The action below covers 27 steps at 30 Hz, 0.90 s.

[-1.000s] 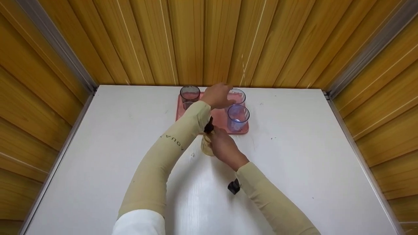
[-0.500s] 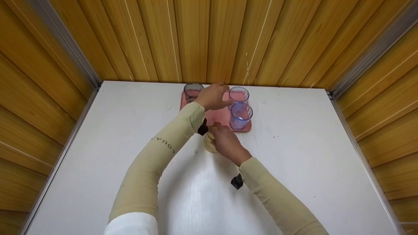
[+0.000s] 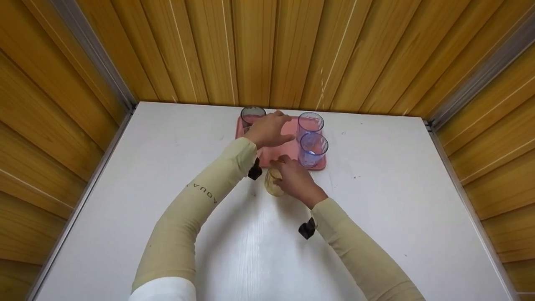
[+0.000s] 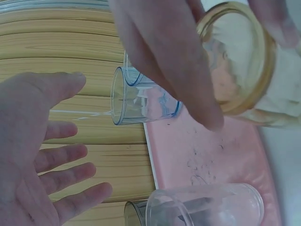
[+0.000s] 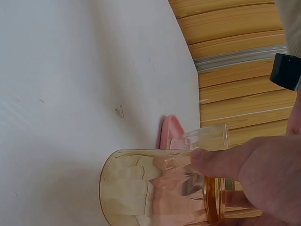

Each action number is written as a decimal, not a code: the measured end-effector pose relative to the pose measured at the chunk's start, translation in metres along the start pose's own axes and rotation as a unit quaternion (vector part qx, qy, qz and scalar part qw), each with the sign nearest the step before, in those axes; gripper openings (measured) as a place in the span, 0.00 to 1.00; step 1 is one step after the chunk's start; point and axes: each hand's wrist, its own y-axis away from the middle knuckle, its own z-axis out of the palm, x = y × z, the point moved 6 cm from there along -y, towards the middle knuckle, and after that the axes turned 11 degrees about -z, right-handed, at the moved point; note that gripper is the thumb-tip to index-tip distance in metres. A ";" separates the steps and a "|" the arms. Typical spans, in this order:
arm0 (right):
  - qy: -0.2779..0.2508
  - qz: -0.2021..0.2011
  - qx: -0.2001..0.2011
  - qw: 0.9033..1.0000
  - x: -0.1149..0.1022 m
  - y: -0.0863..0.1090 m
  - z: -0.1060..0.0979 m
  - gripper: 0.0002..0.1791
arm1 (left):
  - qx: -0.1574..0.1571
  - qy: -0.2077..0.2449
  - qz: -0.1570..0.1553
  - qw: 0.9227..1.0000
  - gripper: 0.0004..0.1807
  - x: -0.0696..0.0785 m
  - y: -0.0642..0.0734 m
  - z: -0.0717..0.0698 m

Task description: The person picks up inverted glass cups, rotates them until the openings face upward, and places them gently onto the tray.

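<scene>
My left hand (image 3: 269,130) hovers over the pink tray (image 3: 278,155), fingers spread and holding nothing. In the left wrist view, that hand's palm shows with thumb and fingers apart. At the tray's near edge, my right hand (image 3: 296,180) grips a yellowish see-through drinking glass (image 5: 136,188) by its rim, thumb on the near side. Whether this glass touches the table I cannot tell. On the tray's right side stand two bluish glasses, the front one (image 3: 313,152) and the back one (image 3: 310,122). A dark grey glass (image 3: 253,115) stands at the back left, beside a clear glass (image 4: 211,207) mostly hidden by my left hand.
The white table (image 3: 388,200) surrounds the tray and meets wood-patterned panels (image 3: 288,54) at the back and both sides. A black wrist camera (image 3: 255,170) hangs under the left wrist, close to the tray's front edge; another (image 3: 307,228) is under the right wrist.
My left hand has drawn left and back, away from the rear bluish glass. My right hand keeps its grip on the yellowish glass, nearly in place. The head view has shifted slightly.
</scene>
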 end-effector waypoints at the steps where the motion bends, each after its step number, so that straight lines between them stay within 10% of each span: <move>1: 0.002 -0.002 -0.001 1.000 0.000 0.000 0.000 0.30 | 0.001 -0.001 0.001 1.000 0.34 -0.001 0.001 0.001; 27: -0.007 -0.018 0.026 0.999 0.005 0.006 -0.006 0.28 | -0.017 0.039 -0.010 0.999 0.34 -0.015 0.017 0.007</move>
